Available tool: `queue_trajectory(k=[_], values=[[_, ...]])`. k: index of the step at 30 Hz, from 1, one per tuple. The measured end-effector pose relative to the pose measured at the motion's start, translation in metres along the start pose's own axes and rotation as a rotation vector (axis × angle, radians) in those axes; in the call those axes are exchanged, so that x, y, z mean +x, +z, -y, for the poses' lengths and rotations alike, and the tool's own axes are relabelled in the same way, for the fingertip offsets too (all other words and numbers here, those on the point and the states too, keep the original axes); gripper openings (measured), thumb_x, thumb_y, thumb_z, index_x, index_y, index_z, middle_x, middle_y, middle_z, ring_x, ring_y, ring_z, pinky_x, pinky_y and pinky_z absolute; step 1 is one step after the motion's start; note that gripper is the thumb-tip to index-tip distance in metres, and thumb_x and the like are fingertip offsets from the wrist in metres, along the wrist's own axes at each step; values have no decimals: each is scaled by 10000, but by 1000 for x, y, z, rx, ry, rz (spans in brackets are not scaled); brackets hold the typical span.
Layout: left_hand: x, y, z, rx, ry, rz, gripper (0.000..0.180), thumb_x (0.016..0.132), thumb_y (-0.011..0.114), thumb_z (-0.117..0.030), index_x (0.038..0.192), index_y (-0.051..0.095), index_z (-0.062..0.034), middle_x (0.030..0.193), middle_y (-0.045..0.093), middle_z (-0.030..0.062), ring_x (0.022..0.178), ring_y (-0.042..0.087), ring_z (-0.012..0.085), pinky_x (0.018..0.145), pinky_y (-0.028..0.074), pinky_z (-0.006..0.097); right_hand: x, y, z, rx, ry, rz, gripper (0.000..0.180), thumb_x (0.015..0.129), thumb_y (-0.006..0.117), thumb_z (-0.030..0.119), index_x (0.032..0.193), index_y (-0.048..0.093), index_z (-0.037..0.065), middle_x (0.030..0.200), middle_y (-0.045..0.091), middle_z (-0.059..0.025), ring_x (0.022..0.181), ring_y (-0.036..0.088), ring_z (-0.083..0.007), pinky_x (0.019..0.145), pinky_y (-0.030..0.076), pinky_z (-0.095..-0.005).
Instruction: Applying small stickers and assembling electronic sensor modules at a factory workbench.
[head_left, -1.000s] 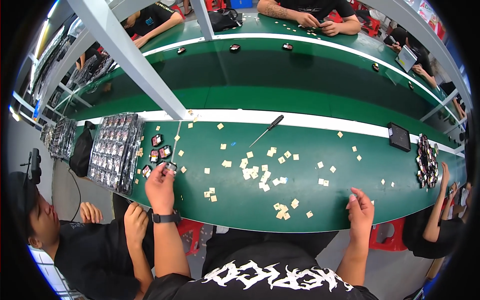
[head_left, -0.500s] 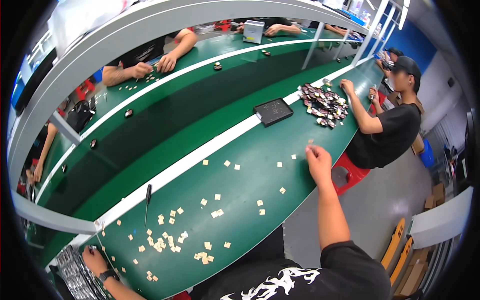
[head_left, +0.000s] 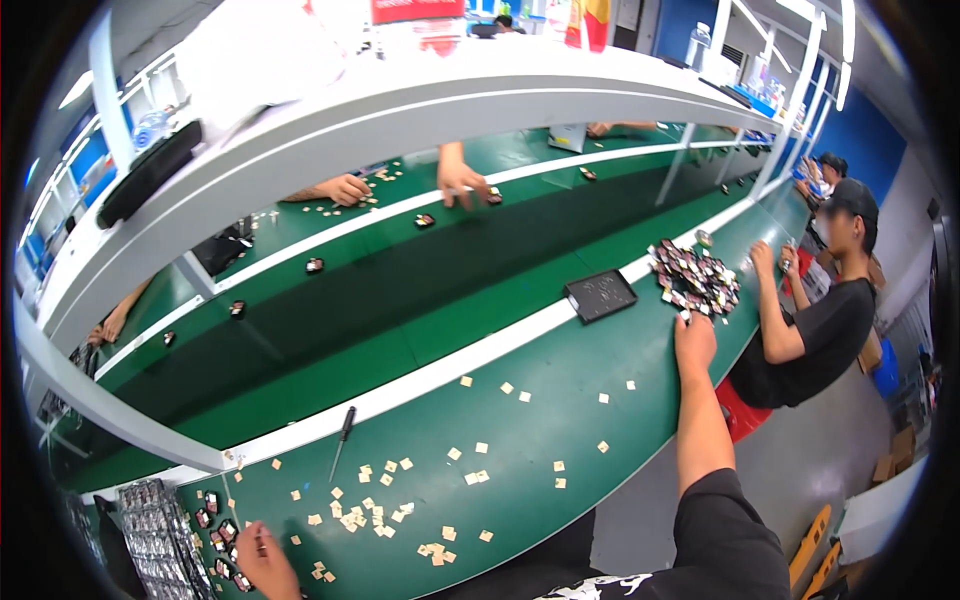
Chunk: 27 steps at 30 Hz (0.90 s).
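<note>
My right hand [head_left: 696, 345] reaches to the near edge of a heap of small black parts [head_left: 700, 280] with pale and reddish marks. Its fingers are pinched on a small black part, partly hidden at the fingertips. At the lower left, my left hand [head_left: 266, 562] is held over the green table with its fingers curled; what they hold, if anything, is too small to make out. Several loose black parts [head_left: 217, 541] lie just left of it. Many small square tan pieces [head_left: 355, 517] are scattered across the table between my hands.
A black tray [head_left: 602, 296] sits by the white rail, and a screwdriver [head_left: 343, 440] lies near it further left. Silver packs [head_left: 160, 540] stand at the lower left. A co-worker [head_left: 825, 300] sits at the right; other people's hands [head_left: 460, 182] work across the dark conveyor belt [head_left: 400, 290].
The view has shifted. My right hand has gone from above the table's near edge to the heap. My left hand has moved right, away from the silver packs, and black parts now show beside it.
</note>
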<state>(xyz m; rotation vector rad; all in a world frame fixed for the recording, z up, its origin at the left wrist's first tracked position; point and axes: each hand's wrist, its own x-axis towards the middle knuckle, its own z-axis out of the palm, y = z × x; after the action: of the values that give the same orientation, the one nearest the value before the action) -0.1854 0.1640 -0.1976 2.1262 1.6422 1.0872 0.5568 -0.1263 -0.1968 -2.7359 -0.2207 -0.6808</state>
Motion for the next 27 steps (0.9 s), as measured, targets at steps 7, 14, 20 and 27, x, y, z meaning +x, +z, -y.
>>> queue_trajectory(k=[7,14,20,27], values=[[-27,26,-71,-510,-139,160,100,967,634,-42,990,701,29,916,685,72,719,640,111,635,510,231,-5,1,-8,137,-111,-54,233,884,706,248,964,697,29,936,669,-174,885,659,-380,769,529,-481],[-69,27,-139,-881,-490,783,280,1010,620,-155,1212,673,32,1080,732,146,863,701,189,750,555,303,-117,-82,60,718,-532,-44,184,786,772,67,965,731,56,696,556,-74,610,540,-203,563,425,-355],[-81,44,-155,-1469,-742,1330,526,1087,504,-214,1545,318,-34,1324,617,220,1062,668,185,856,570,293,-255,-179,150,1099,-1073,501,276,714,869,123,973,775,111,742,662,-29,607,637,-190,549,516,-310],[-99,37,-137,-1678,-803,1223,449,1059,523,-82,1482,428,35,1271,654,179,985,722,200,836,614,292,-313,-199,171,1330,-1223,966,404,780,860,100,1168,747,115,899,723,-82,637,660,-160,555,518,-267]])
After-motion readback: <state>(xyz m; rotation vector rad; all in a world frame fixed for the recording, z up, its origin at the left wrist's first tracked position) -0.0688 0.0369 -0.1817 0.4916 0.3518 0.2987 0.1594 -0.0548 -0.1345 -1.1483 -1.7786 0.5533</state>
